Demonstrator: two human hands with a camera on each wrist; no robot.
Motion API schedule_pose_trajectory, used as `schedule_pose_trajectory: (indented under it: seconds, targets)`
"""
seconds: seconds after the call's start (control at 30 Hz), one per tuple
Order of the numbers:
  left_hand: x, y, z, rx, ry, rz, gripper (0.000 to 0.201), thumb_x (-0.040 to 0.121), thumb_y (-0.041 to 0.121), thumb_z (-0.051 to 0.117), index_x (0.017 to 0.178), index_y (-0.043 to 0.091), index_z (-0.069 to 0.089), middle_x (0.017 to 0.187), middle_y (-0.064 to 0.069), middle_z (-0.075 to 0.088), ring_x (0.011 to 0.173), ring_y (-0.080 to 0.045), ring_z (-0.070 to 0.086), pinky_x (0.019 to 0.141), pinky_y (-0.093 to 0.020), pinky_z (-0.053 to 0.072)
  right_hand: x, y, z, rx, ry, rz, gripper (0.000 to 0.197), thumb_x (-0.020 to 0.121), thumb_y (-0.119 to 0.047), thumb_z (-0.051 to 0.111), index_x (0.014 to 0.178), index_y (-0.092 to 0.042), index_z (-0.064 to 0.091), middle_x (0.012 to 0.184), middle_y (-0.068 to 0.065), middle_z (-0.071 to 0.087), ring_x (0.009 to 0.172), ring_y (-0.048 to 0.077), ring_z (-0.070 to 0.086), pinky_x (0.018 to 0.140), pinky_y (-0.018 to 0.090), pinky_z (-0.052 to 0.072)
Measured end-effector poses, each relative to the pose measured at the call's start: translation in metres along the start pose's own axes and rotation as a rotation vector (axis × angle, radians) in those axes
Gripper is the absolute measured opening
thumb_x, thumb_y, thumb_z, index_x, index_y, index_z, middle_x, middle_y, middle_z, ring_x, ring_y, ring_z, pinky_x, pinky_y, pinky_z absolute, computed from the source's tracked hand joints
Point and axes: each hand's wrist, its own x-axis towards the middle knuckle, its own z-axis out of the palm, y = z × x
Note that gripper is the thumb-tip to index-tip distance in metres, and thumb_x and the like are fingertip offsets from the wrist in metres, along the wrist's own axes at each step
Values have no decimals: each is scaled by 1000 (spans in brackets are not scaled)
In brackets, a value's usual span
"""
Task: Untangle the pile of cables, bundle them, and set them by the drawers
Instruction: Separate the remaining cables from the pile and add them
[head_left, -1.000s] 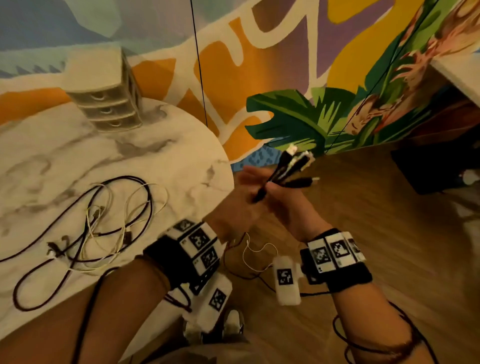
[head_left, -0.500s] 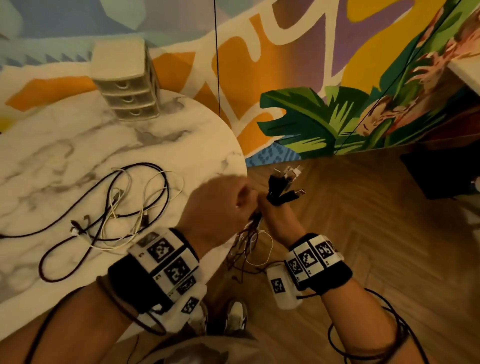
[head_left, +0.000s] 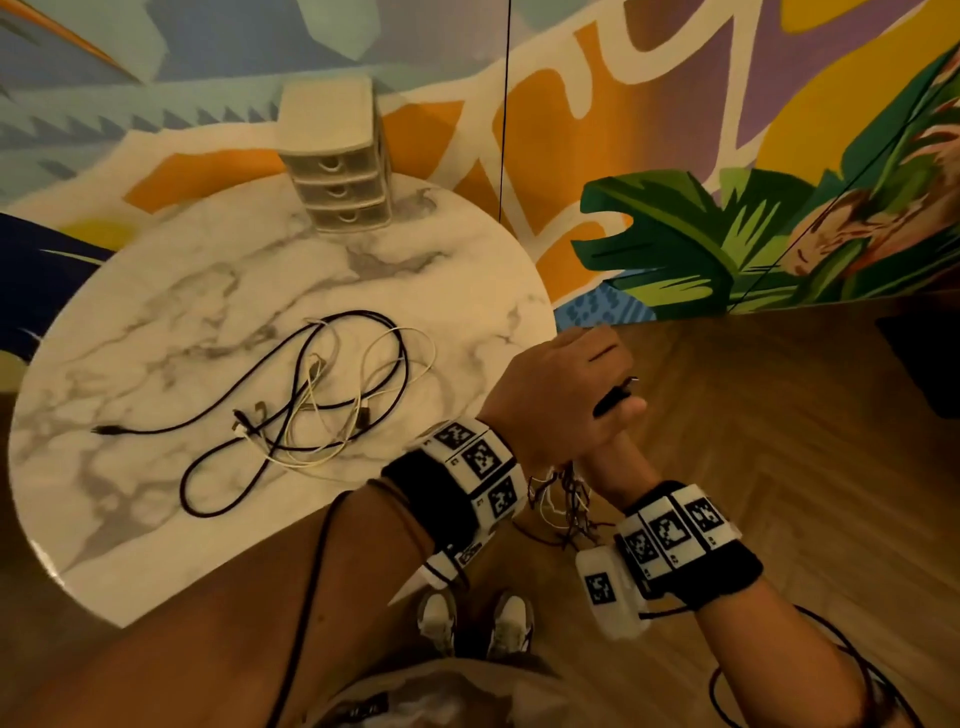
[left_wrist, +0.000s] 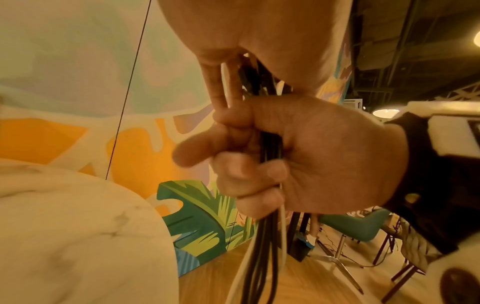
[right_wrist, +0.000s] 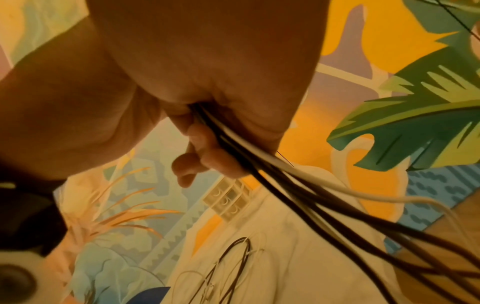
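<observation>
Gripping the gathered cables (left_wrist: 270, 148) in my right hand (left_wrist: 298, 164), fingers curled tight, my left hand (head_left: 558, 395) closed over their plug ends, I judge bundling half done: next comes the loose tangle (head_left: 306, 395) mid-table, then the drawers (head_left: 337, 171) upper centre.

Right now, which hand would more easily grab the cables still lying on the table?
Left, probably. The left hand is on the table's side, nearer the loose cables on the table. The right hand has a full fist round the held bundle, so it could keep it alone.
</observation>
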Motion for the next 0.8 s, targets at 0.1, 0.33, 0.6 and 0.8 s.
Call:
schedule_pose_trajectory:
  seconds: [0.1,0.33,0.6,0.8]
  targets:
    - [-4,3,4,3,31,57,17,79,26,67,85,11,61,88,-2,61,76,-17,54,57,-20,38,0,2,3,-1,105,34,16,92,6,43,96,9,59,89,-3,50,82,-7,50,75,-4,35]
    - [-8,0,5,-124,-5,41,17,70,9,55,85,3,59,84,-10,58,68,-20,53,48,-26,43,0,11,4,51,-27,152,36,87,15,51,66,-15,52,65,-8,47,51,-2,54,48,11,41]
    - [-12,-3,2,-206,13,186,12,70,8,49,69,0,58,75,-13,55,67,-12,35,56,-18,25,22,-30,34,-677,311,604,28,80,10,33,73,-17,34,66,-7,47,58,4,51,50,15,34]
    - [-31,-28,-12,-179,-52,-36,38,89,29,47,119,7,56,112,-10,55,95,-17,54,69,-21,45,3,-19,30,250,-230,376,55,99,-5,39,49,-24,49,39,-10,46,33,1,42,42,15,33]
